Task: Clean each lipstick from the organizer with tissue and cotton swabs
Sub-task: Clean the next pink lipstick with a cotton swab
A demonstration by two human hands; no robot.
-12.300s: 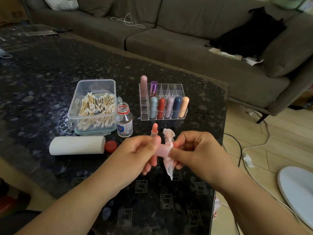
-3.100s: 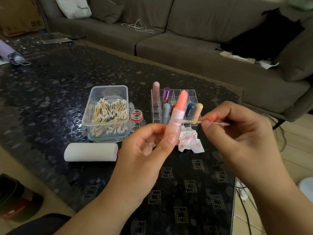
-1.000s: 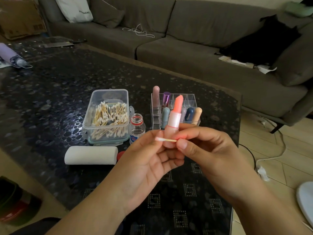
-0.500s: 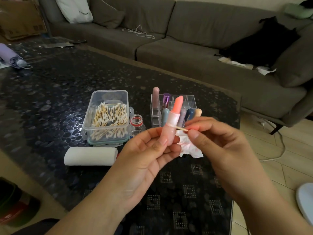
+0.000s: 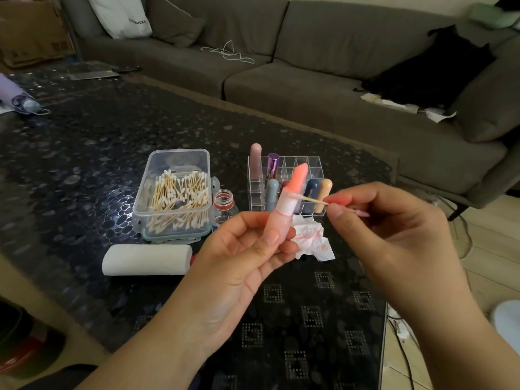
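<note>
My left hand (image 5: 242, 257) grips an uncapped pink lipstick (image 5: 287, 204) upright, its coral stick extended. A cotton swab (image 5: 312, 199) is pinched in my right hand (image 5: 394, 229), and its tip touches the rim of the tube just below the coral stick. Behind the lipstick stands the clear organizer (image 5: 312, 164) with several capped lipsticks in it. A crumpled tissue (image 5: 312, 240) stained pink lies on the table under my hands.
A clear box of cotton swabs (image 5: 174, 198) sits left of the organizer. A small open bottle (image 5: 223, 204) stands beside the box. A white tissue roll (image 5: 146, 260) lies in front. The dark glass table (image 5: 84, 153) ends at right, with a grey sofa (image 5: 309, 88) behind.
The swab moved from low on the tube, one second ago, up to the rim below the coral stick. My left hand keeps the lipstick upright in about the same place.
</note>
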